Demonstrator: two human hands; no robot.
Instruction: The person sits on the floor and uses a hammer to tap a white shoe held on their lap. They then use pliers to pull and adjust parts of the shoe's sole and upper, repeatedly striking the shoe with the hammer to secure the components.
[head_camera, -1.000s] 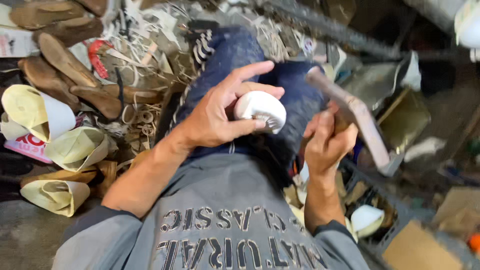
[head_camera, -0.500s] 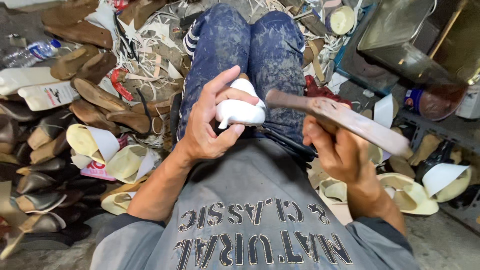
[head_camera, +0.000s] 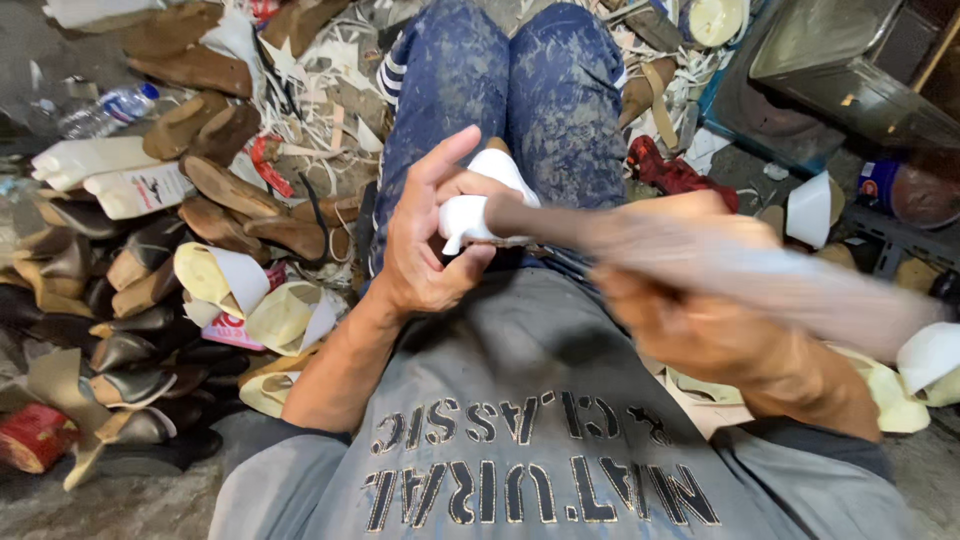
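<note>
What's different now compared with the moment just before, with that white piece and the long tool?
The right hand has swung the long flat tool across, so its blurred end now meets the small white piece; a second ago it was raised off to the right. The left hand kept its grip on the white piece over the blue-trousered lap. The piles of shoe soles lie as before.

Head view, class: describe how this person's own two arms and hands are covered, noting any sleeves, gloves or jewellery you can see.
Both hands are bare, without gloves. The left hand shows no ring or watch; its forearm is uncovered up to a short grey T-shirt sleeve. The right hand is motion-blurred, so rings cannot be told; its forearm is bare too.
</note>
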